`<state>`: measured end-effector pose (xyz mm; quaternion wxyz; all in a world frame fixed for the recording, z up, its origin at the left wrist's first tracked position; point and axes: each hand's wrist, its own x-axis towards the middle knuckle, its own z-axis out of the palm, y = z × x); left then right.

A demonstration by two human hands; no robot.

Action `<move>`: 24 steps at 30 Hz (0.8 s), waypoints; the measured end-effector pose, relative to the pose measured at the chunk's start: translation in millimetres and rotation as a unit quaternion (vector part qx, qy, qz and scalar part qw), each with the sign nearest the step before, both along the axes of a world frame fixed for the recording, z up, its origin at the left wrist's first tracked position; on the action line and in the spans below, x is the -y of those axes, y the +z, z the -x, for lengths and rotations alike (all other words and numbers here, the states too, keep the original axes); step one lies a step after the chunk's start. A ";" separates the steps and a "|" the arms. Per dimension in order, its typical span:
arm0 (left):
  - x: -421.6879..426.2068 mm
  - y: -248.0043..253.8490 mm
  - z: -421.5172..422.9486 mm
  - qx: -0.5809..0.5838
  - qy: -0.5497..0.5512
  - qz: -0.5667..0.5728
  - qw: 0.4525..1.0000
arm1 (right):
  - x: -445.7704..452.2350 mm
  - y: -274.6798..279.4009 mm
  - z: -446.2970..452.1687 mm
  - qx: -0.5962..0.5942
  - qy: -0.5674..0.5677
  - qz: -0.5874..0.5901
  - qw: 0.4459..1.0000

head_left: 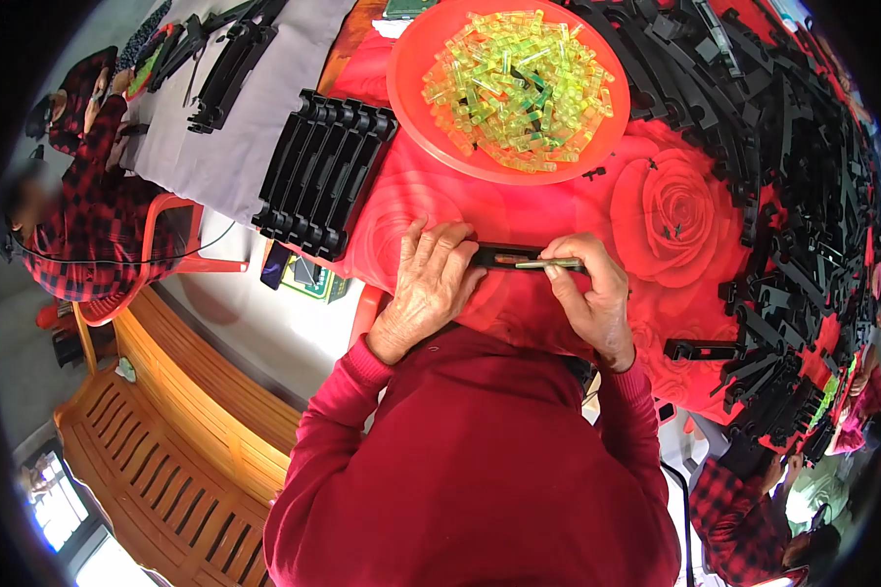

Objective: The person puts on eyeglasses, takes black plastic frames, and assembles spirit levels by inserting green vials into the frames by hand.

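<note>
A narrow black plastic part (496, 256) lies level between my two hands above the red rose-patterned cloth (548, 210). My left hand (431, 281) has its fingers wrapped over the part's left end. At the other end, my right hand (594, 293) pinches a thin greenish-brown stick-like piece (546, 263) between thumb and fingers, along the top of the part. Beyond my hands stands a red bowl (408, 93) with many yellow-green transparent pieces (519, 88) in it.
Black parts lie side by side in a stack (325, 176) at the left. A large heap of black parts (793, 157) covers the right side. One black part (703, 349) lies near my right forearm. People in checked clothes sit at far left (98, 225) and lower right (739, 519).
</note>
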<state>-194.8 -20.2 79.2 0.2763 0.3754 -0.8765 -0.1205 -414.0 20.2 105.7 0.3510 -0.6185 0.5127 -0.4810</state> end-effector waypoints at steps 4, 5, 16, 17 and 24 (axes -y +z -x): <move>0.9 -8.1 1.7 0.015 0.017 0.001 1.000 | 0.8 -1.9 -4.6 -0.067 0.006 0.036 0.997; 0.9 -12.8 1.5 0.020 0.021 0.011 1.000 | 0.6 -1.7 -5.3 -0.100 0.011 0.037 0.994; 5.4 -19.8 -0.3 -0.046 0.006 -0.006 0.999 | 5.5 -6.1 -16.2 -0.114 0.033 0.023 0.993; 5.5 -19.2 -0.3 -0.048 0.004 -0.008 0.999 | 6.8 -6.5 -18.1 -0.099 0.028 0.026 0.994; 3.8 -23.3 -1.5 -0.043 0.012 -0.004 0.999 | 8.6 -13.1 -26.2 -0.100 0.038 0.024 0.994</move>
